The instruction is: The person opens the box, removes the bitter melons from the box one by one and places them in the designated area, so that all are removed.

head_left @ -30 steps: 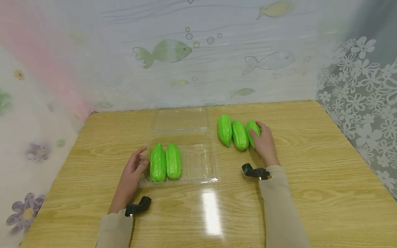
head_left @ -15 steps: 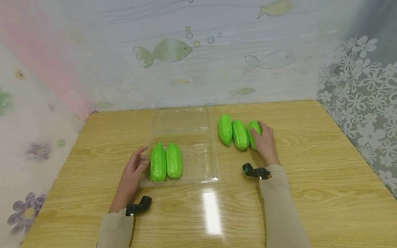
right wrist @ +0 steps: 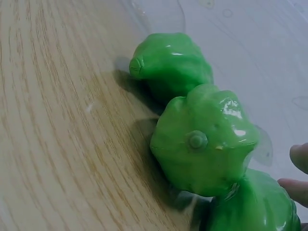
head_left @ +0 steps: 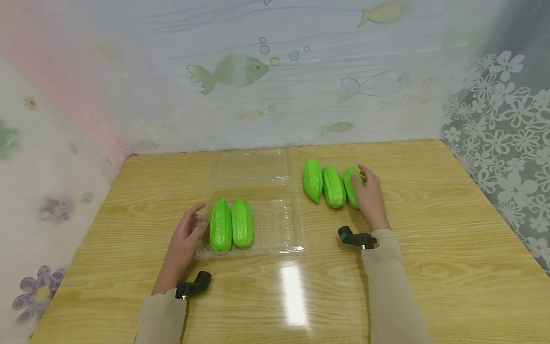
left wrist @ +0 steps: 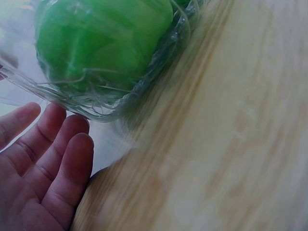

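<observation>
In the head view, several glossy, ribbed green fruits with tapered ends lie in two groups. Two of these fruits lie side by side in the left half of a clear plastic clamshell box, its lid folded back. My left hand rests at the box's left side; in the left wrist view its loosely extended fingertips meet the box's corner. At right, my right hand is at the rightmost fruit of a row of three, thumb over it and fingers loosely spread at its far side.
The other two fruits of the row lie between the box and my right hand. The wood-grain table meets a fish-patterned wall behind the box lid. Floral sheets flank both sides.
My right hand has shifted slightly right, its fingers loosening at the rightmost fruit. The left hand, the box and the fruits keep their places; the head view drifts slightly.
</observation>
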Demonstrator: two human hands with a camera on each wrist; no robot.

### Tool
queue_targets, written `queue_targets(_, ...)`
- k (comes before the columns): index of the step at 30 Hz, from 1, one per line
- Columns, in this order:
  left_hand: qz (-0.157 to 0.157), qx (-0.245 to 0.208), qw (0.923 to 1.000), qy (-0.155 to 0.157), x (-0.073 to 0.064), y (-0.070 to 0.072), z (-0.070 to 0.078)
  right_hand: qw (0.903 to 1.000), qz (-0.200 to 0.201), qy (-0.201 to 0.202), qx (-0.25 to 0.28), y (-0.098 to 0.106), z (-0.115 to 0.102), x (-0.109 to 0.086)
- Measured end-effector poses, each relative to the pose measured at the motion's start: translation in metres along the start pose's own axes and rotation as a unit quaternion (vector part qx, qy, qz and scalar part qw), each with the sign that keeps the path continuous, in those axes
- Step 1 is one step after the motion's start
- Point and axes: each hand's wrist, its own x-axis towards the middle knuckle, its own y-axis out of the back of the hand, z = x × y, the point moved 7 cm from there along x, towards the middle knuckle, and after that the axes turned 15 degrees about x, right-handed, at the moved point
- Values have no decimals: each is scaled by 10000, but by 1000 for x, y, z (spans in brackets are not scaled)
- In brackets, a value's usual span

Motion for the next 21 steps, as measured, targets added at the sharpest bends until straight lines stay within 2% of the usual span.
queue_targets(4,-18,10,10000,1,-1,0,1,9998,152,16,132,4,-2,0)
queue_targets(10,-1,44,10000,-23,0,1,3,9975,617,89,342,13,-8,-2)
queue_targets(17,17,38,10000,-35,-1,1,5,9904,1056,504,738,19,-21,-5)
queue_targets(21,14,32,10000,-29,-1,1,1,9847,998,774,1201,15,-34,-8)
